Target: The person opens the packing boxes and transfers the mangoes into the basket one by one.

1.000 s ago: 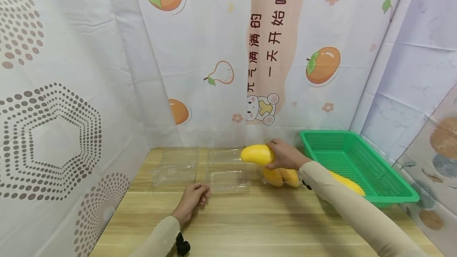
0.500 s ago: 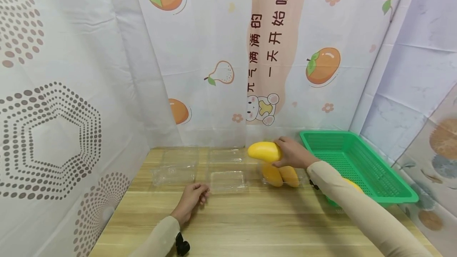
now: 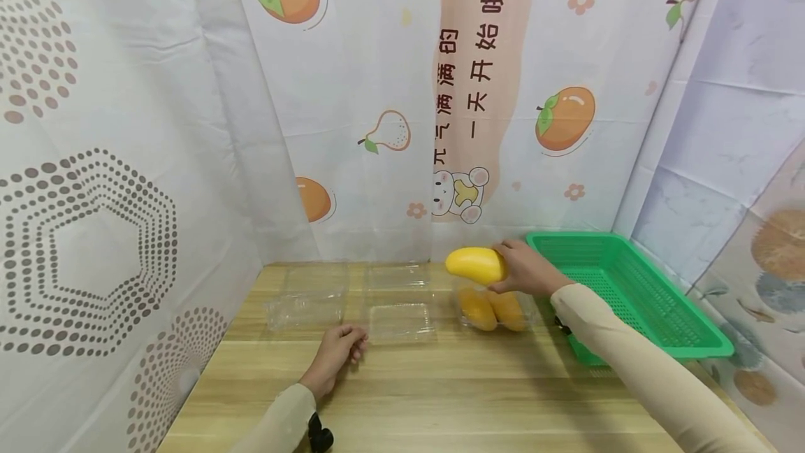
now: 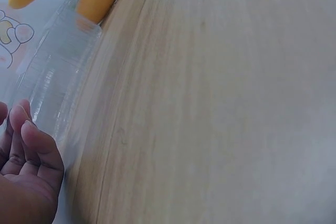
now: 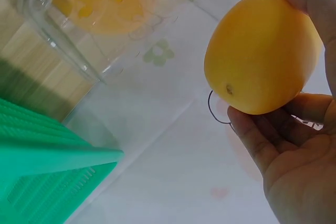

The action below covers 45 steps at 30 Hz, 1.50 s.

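A yellow mango point(image 3: 476, 265) is held in the air by my right hand point(image 3: 528, 268), thumb on one side and fingers on the other. In the right wrist view, the rounded end of this mango point(image 5: 262, 51) faces the camera. Below it, two orange-yellow mangoes point(image 3: 478, 310) lie side by side in a clear plastic container point(image 3: 531, 314). My left hand point(image 3: 336, 355) rests on the table with its fingers loosely bent and holding nothing. Just beyond it is another clear container point(image 3: 399, 320) with a raised lid.
Another clear container point(image 3: 306, 310) stands at the back left of the wooden table point(image 3: 440, 397). A green basket point(image 3: 666, 299) is at the right, partly hidden by my right sleeve point(image 3: 635, 348). Printed curtains point(image 3: 352, 75) hang close behind and at both sides.
My right hand has shifted a little right with its mango, uncovering more of the two mangoes below. The mango seen earlier in the basket is now hidden behind my sleeve. The left hand stays put.
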Tool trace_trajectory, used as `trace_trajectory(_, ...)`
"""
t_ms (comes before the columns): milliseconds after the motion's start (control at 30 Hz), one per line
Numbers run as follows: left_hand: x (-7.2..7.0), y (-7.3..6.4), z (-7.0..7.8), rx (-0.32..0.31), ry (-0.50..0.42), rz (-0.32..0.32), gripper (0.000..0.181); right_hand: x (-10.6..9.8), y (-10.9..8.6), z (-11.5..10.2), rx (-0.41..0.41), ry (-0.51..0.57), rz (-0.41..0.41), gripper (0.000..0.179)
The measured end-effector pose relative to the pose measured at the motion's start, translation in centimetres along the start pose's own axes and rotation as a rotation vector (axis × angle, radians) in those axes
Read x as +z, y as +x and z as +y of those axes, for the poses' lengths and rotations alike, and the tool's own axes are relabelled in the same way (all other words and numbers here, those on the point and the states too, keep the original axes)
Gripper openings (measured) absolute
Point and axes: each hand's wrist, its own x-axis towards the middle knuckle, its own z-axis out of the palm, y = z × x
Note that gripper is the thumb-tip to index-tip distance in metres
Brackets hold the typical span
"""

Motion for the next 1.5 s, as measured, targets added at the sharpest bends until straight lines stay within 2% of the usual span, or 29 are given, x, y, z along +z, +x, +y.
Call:
trace_trajectory(667,-0.1,0.1,-0.4,0.002,0.009,-0.005,0.028,-0.8,-1.9,2.8,0.059,0.025,0.038,0.073)
trace_trajectory(1000,-0.2,-0.1,-0.4,-0.004,0.013,0.003,0.028,-1.2,-3.0,4.4,0.056,0.018,0.045,0.076)
trace_trajectory(1300,0.0,-0.3,-0.3,-0.013,0.008,-0.006,0.030,-1.6,-4.2,5.5,0.100,0.018,0.041,0.084)
trace_trajectory(1500,-0.1,-0.2,-0.2,-0.008,0.008,0.003,0.030,-1.8,-5.0,6.5,0.103,0.026,0.061,0.078)
